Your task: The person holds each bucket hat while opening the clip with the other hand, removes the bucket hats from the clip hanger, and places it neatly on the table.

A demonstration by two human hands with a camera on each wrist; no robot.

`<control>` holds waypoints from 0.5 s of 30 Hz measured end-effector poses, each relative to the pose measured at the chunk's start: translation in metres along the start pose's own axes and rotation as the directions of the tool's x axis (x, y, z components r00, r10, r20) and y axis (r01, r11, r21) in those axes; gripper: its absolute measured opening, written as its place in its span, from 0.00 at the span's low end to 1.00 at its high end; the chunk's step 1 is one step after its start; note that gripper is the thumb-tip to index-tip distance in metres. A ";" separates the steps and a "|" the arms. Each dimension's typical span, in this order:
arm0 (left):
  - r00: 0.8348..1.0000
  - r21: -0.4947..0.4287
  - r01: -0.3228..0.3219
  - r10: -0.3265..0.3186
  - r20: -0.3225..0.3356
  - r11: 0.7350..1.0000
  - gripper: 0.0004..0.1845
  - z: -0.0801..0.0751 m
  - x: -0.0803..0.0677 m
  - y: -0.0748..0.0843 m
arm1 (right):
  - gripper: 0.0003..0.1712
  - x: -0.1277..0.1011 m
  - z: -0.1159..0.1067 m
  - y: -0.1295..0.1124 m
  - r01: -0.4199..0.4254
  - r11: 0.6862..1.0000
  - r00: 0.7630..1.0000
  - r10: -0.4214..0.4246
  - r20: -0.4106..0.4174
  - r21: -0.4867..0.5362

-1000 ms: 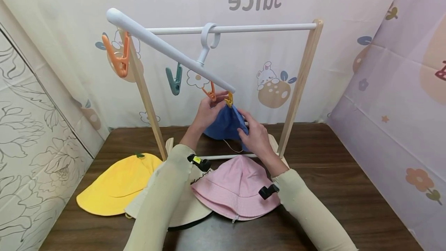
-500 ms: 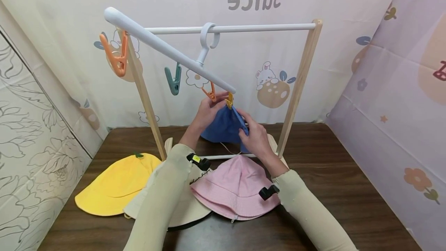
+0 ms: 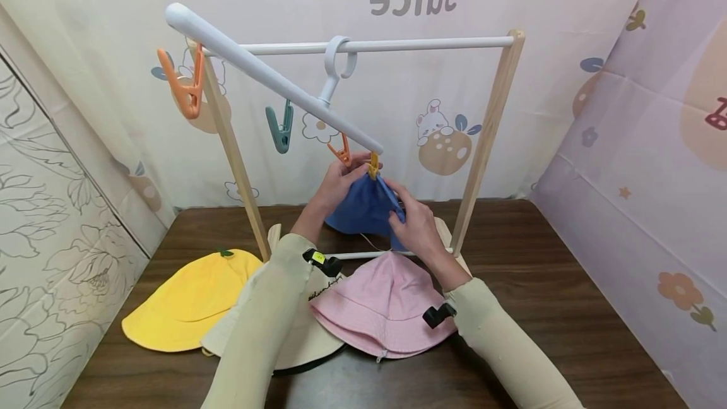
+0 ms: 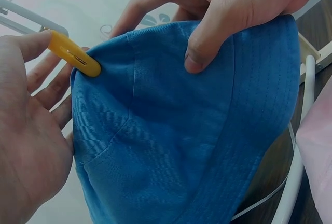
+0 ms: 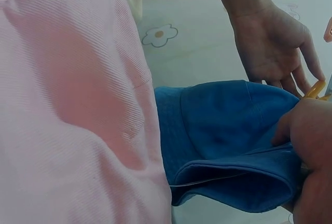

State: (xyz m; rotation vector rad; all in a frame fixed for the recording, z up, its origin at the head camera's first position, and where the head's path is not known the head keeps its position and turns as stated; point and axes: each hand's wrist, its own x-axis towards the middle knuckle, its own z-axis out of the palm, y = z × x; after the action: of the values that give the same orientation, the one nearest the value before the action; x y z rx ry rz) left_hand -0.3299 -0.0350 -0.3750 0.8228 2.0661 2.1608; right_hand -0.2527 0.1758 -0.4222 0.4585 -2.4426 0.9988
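A blue bucket hat [image 3: 360,208] [image 4: 171,146] [image 5: 228,130] hangs under the low end of a tilted white clip hanger [image 3: 267,76]. A yellow clip [image 3: 373,165] [image 4: 75,54] sits on the hat's brim edge. My left hand [image 3: 339,178] [image 4: 31,130] [image 5: 272,47] pinches that clip, thumb on top and fingers behind the hat. My right hand [image 3: 413,223] [image 4: 244,1] [image 5: 311,136] pinches the hat's brim on the right, thumb in front of the cloth.
A wooden rack [image 3: 491,125] with a white rail [image 3: 431,44] stands on the dark table [image 3: 539,283]. On the hanger are two orange clips [image 3: 184,87] and a teal clip [image 3: 280,128]. A pink hat [image 3: 380,308], a cream hat [image 3: 295,336] and a yellow hat [image 3: 190,298] lie in front.
The hanger's raised left end has gone a little higher. My right hand has crept slightly up the hat's brim. The left hand stays at the yellow clip.
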 end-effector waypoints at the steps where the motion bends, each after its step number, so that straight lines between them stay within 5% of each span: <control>1: 1.000 -0.003 -0.006 0.006 0.008 1.000 0.23 0.000 0.000 0.000 | 0.42 0.000 0.000 0.000 0.001 1.000 1.000 -0.001 0.000 0.004; 15: 0.999 0.031 -0.037 0.037 0.004 0.999 0.21 0.000 -0.002 -0.005 | 0.41 -0.005 0.005 0.004 0.073 0.996 0.995 -0.069 -0.075 0.050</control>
State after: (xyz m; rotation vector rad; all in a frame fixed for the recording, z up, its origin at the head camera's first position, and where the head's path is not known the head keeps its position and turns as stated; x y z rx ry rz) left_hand -0.3304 -0.0355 -0.3802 0.8743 2.1041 2.1493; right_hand -0.2519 0.1757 -0.4299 0.5143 -2.3236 1.0336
